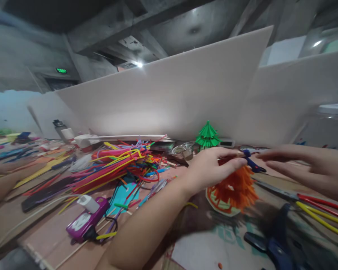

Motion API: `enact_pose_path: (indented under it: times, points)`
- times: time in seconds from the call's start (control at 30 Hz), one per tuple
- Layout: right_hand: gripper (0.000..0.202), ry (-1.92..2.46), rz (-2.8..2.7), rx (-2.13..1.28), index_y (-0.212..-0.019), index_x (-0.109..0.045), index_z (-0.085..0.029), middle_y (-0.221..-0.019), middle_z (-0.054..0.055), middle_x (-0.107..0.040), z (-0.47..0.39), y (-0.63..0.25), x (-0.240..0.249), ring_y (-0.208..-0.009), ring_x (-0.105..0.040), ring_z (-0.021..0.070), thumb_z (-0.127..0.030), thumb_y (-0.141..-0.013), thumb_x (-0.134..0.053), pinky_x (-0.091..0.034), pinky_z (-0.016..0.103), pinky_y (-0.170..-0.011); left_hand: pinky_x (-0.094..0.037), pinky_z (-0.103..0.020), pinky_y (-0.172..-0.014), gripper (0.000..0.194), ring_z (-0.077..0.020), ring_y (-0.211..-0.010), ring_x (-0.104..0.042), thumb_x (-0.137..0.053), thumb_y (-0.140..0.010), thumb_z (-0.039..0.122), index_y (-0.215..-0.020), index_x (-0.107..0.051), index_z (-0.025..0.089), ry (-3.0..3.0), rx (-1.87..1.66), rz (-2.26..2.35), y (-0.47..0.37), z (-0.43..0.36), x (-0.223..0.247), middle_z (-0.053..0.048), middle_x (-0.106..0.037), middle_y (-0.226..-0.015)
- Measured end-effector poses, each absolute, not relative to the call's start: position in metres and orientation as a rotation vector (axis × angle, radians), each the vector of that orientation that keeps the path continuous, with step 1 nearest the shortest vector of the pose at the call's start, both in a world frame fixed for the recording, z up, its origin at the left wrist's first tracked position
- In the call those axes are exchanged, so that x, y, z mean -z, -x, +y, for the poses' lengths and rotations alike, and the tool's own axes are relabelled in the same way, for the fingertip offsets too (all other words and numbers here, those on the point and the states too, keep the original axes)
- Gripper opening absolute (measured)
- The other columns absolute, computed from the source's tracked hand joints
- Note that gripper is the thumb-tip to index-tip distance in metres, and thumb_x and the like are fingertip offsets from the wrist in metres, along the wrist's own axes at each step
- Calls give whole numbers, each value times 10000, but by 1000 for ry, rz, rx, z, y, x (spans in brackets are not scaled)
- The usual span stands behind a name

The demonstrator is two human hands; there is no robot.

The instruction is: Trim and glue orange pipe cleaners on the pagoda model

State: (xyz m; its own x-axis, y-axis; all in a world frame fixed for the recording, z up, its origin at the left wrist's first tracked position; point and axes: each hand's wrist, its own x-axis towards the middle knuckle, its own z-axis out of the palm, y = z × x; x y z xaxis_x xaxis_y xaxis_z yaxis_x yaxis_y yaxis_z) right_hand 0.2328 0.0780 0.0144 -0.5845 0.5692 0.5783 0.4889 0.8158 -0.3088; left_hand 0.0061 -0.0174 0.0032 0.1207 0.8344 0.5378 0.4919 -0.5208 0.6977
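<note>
My left hand (218,165) reaches across the table with thumb and fingertips pinched on a small dark blue fuzzy piece (252,163), perhaps bent pipe cleaner. Directly below hangs or stands an orange fringed craft piece (236,189); I cannot tell whether the blue piece is joined to it. A pale round base with orange marks (221,204) shows under the orange fringe. To the right, my right hand (307,165) is held close to the blue piece, fingers stretched out and thumb apart, with nothing visible in them.
A bundle of coloured pipe cleaners (109,165) lies left of centre, behind a purple power adapter (87,221). Pliers with red and yellow handles (301,198) and a dark blue-handled tool (276,247) lie right. A green paper-like tree (207,135) stands behind. Another person's arm (5,180) is far left.
</note>
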Motion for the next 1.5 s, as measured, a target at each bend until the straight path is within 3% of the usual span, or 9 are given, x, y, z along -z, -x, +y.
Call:
enact_pose_path:
  times: [0.13, 0.37, 0.57, 0.67, 0.8, 1.0, 1.17, 1.3, 1.5]
  points:
    - [312, 740, -2298, -149, -960, -770, -261, -925, 85, -788, 52, -205, -43, -780, -731, 264, -465, -866, -553, -553, 401, -678, -508, -333, -970, 396, -233, -1119, -674, -564, -934, 387, -1161, -722, 104, -1918, -1297, 1245, 0, -14, -6, -139, -729, -1207]
    - [249, 705, -2340, -396, -1025, -732, -245, -933, 21, -779, 48, -203, -34, -826, -724, 210, -367, -932, -535, -538, 334, -727, -531, -343, -909, 381, -235, -1070, -688, -575, -920, 396, -1189, -722, 170, -1863, -1249, 1241, 10, -12, -5, -111, -726, -1224]
    - [171, 640, -2343, -492, -951, -702, -233, -930, 12, -760, 56, -206, -19, -863, -698, 182, -285, -924, -541, -522, 291, -741, -502, -360, -974, 365, -238, -1129, -663, -611, -901, 412, -1182, -729, 211, -1888, -1237, 1294, 11, -12, -2, -82, -711, -1256]
    - [135, 621, -2316, -436, -903, -676, -219, -847, 6, -737, 56, -204, -16, -786, -671, 167, -265, -923, -551, -496, 276, -699, -505, -355, -961, 341, -228, -1098, -672, -613, -902, 407, -1160, -737, 222, -1885, -1259, 1368, 8, -14, -2, -77, -731, -1208]
    - [138, 567, -2337, -412, -949, -681, -224, -923, 5, -741, 49, -201, -15, -846, -674, 156, -194, -918, -550, -484, 268, -748, -535, -298, -839, 327, -207, -975, -699, -636, -885, 444, -1070, -759, 204, -1860, -1324, 1441, -1, -17, -1, -65, -764, -1068]
    - [126, 617, -2411, -513, -970, -598, -220, -961, 9, -712, 44, -203, -15, -881, -666, 168, -304, -890, -647, -491, 269, -736, -515, -278, -876, 251, -184, -955, -698, -613, -911, 360, -1005, -783, 201, -1953, -1418, 1468, -3, -13, 2, -40, -781, -1009]
    - [305, 670, -2550, -64, -855, -568, -205, -777, 3, -641, 33, -205, -19, -663, -583, 167, -353, -755, -816, -369, 268, -551, -521, -300, -901, 292, -211, -994, -701, -639, -891, 399, -1016, -785, 179, -1864, -1473, 1430, -3, -10, 4, -68, -779, -1061]
    - [243, 455, -2586, 348, -747, -576, -198, -730, 18, -616, 20, -203, -17, -668, -541, 186, -322, -820, -772, -326, 309, -591, -547, -292, -794, 349, -224, -931, -710, -685, -844, 435, -1009, -782, 142, -1658, -1604, 1455, -1, -9, 5, -93, -783, -1023]
    - [98, 29, -2443, 692, -969, -633, -156, -845, 76, -644, 40, -197, 2, -727, -512, 216, -202, -965, -546, -339, 347, -653, -537, -286, -767, 365, -217, -880, -698, -706, -811, 459, -947, -788, 130, -1611, -1681, 1525, 11, -6, 2, -84, -786, -957]
